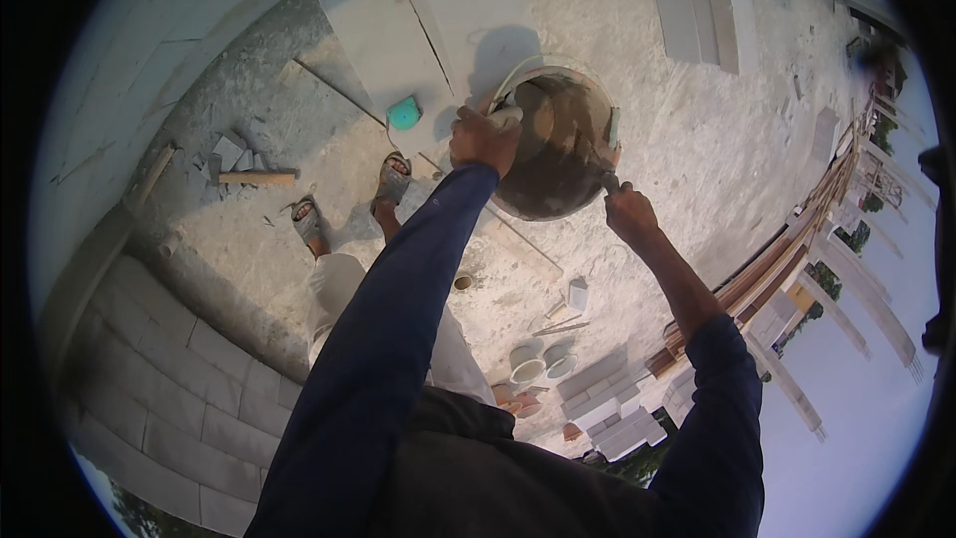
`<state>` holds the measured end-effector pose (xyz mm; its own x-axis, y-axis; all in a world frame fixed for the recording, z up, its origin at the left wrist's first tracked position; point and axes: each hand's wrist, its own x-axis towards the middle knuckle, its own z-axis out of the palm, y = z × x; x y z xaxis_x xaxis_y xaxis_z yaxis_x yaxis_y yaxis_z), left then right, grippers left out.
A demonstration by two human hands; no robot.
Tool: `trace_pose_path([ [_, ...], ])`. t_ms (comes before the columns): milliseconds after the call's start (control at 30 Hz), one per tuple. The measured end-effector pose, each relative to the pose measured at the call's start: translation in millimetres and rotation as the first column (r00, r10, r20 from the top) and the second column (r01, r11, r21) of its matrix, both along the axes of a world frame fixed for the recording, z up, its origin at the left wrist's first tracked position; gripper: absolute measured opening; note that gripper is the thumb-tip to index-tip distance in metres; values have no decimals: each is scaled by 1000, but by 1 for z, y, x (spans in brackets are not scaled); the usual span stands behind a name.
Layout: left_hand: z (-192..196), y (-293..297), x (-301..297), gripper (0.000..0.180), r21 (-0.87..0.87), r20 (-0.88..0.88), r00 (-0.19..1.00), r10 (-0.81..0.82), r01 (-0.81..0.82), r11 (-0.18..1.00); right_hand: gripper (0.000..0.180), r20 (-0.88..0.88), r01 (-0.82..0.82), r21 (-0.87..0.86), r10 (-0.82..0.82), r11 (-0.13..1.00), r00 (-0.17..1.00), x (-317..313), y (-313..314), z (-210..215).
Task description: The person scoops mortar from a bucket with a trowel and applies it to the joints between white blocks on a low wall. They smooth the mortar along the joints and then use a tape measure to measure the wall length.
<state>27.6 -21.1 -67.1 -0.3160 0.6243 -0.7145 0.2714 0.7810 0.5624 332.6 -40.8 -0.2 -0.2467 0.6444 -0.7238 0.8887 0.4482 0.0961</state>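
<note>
A round bucket point(573, 75) with wet grey mortar inside is held up in front of me above the concrete floor. My left hand point(483, 137) grips its near left rim. My right hand point(629, 211) is closed on the handle of a trowel point(604, 161), whose blade reaches over the right rim into the bucket. Both arms are in dark blue sleeves. My sandalled feet point(391, 179) stand on the floor below the bucket.
Large pale blocks point(383, 30) lie behind the bucket, with a teal object point(403, 114) beside them. A block wall point(169, 379) curves at lower left. Wooden planks point(797, 239) run along the right edge. Stacked bricks point(607, 408) and two small tubs point(543, 359) sit below.
</note>
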Motion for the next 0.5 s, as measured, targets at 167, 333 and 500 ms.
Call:
trace_pose_path([
  [167, 0, 1, 1, 80, -26, 9, 1000, -1, 2, 1000, 33, -153, 386, -125, -402, 914, 903, -12, -29, 3],
  [333, 5, 2, 5, 82, -48, -23, 1000, -2, 1, 999, 34, -347, 553, -230, -598, 801, 722, -34, -70, 14],
  [500, 10, 4, 5, 82, -89, -52, 999, -9, 5, 996, 25, -300, 646, -155, -659, 747, 690, -69, -97, 19],
])
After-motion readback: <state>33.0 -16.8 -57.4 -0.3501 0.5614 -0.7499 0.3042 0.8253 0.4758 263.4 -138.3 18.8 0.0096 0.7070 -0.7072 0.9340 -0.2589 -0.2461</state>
